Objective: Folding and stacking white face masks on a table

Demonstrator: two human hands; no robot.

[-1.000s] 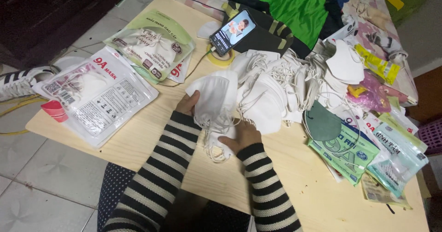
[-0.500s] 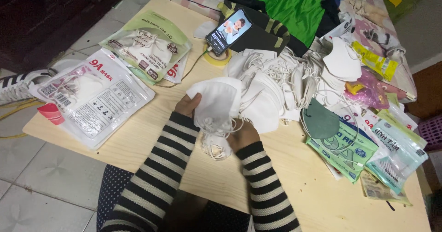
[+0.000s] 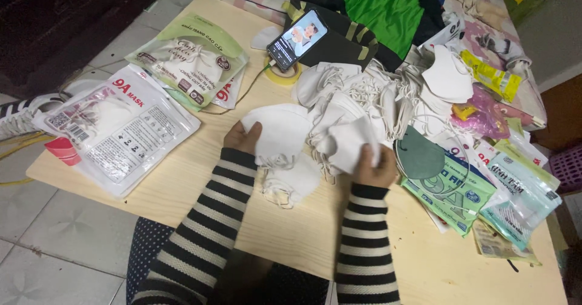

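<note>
White mask pinched in my left hand; right hand grips another folded mask. Two held; pile uncountable.

Masks in hand: white. Sleeves: black-and-white stripes. Far cloth: bright green; right-side mask: dark green; table: pale wood; left packet: white with red.

Tabletop — pale wood-grain laminate, smooth and matt. White face masks — soft, matt non-woven cloth, as is the grey-green mask. Clear mask packets — glossy, crinkled plastic film. Phone — glossy glass screen. Striped sleeves — knitted cloth.
</note>
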